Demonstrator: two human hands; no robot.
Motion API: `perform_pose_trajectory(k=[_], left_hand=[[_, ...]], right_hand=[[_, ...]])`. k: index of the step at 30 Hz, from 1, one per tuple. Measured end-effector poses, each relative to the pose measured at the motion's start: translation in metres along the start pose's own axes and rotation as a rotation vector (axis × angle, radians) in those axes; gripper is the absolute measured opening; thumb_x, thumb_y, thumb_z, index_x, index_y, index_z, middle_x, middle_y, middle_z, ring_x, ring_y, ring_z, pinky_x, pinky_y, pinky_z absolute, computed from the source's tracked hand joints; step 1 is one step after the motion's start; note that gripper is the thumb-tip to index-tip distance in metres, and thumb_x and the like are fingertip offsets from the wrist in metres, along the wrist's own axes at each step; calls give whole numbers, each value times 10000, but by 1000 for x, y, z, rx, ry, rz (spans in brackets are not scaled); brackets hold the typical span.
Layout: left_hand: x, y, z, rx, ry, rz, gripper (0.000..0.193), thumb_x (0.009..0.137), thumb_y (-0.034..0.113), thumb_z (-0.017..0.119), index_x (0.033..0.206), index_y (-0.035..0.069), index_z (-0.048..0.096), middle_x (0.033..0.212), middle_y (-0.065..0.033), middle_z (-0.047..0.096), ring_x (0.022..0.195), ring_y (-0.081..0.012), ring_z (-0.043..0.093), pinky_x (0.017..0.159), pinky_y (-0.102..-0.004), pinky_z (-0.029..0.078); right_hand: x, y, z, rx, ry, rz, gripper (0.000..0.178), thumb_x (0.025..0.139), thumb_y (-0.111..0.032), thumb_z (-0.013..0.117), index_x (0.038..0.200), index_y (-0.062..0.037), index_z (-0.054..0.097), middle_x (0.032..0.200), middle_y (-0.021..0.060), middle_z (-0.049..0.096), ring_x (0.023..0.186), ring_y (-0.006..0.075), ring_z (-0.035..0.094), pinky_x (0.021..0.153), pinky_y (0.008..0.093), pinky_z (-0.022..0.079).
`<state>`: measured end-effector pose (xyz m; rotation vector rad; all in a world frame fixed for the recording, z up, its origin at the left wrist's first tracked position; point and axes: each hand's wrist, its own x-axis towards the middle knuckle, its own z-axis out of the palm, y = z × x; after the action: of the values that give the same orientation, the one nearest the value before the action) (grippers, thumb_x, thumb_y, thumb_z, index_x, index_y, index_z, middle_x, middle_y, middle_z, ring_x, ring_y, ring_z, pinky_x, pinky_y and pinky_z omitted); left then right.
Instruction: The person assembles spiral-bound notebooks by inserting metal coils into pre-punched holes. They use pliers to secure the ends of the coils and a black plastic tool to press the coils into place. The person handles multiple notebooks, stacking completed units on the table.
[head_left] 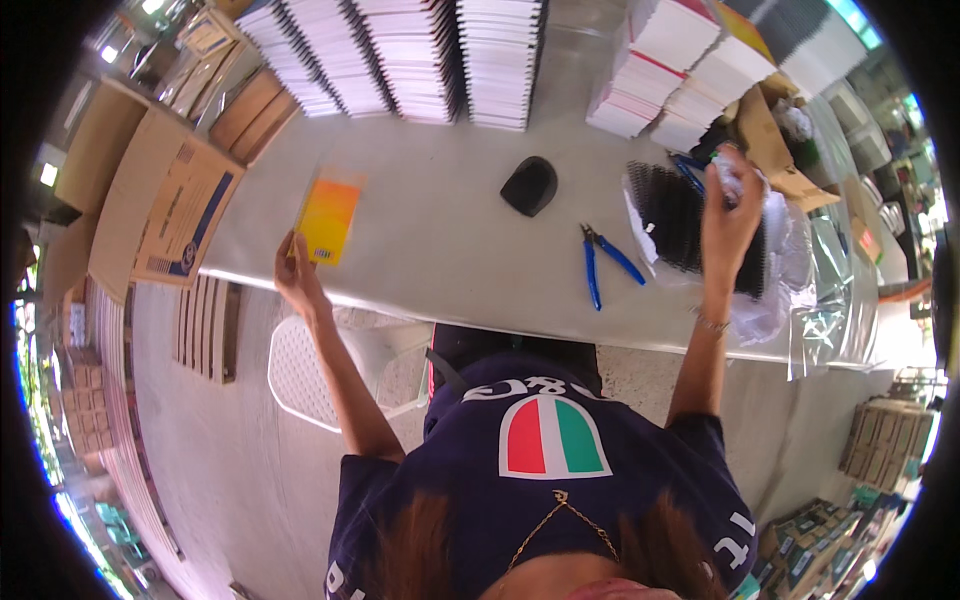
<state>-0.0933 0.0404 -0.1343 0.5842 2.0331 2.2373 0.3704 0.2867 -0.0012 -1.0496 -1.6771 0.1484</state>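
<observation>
At the table's left front edge my left hand grips the lower left corner of a yellow and orange notebook, fingers closed on it. My right hand is closed around a crumpled white wad; whether it is cloth or plastic I cannot tell. Beneath and beside that hand, black spiral binding coils lie on white plastic wrapping. Blue-handled cutting pliers rest with their handles apart to the left of the coils. Another blue-handled tool lies partly hidden near my right fingers.
Tall stacks of spiral-bound notebooks line the far side of the table, with white book stacks at far right. A dark rounded object lies mid-table. Cardboard boxes stand left; a white stool is below the front edge.
</observation>
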Motion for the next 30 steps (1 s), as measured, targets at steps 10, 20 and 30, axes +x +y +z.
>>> perform_pose_trajectory(k=[10, 20, 30], left_hand=[[4, 6, 1, 644, -55, 90, 365, 914, 357, 685, 1079, 32, 718, 864, -110, 728, 744, -173, 659, 713, -334, 521], [-25, 49, 44, 925, -94, 299, 448, 913, 354, 694, 1300, 157, 583, 1291, -155, 461, 1222, -320, 440, 939, -467, 446], [-125, 189, 181, -75, -725, 386, 368, 948, 192, 660, 1280, 65, 565, 1298, -118, 581, 1199, -231, 528, 949, -382, 447]], right_hand=[[218, 120, -22, 50, -18, 159, 522, 914, -501, 652, 992, 14, 662, 781, 85, 583, 692, 170, 558, 629, 283, 472], [239, 146, -1, 196, -20, 387, 316, 895, -342, 728, 919, -39, 643, 729, -29, 547, 590, 57, 481, 566, 219, 435], [-32, -56, 43, 545, -81, 216, 331, 923, -73, 655, 1240, -50, 562, 1145, 40, 623, 972, 137, 610, 812, 279, 505]])
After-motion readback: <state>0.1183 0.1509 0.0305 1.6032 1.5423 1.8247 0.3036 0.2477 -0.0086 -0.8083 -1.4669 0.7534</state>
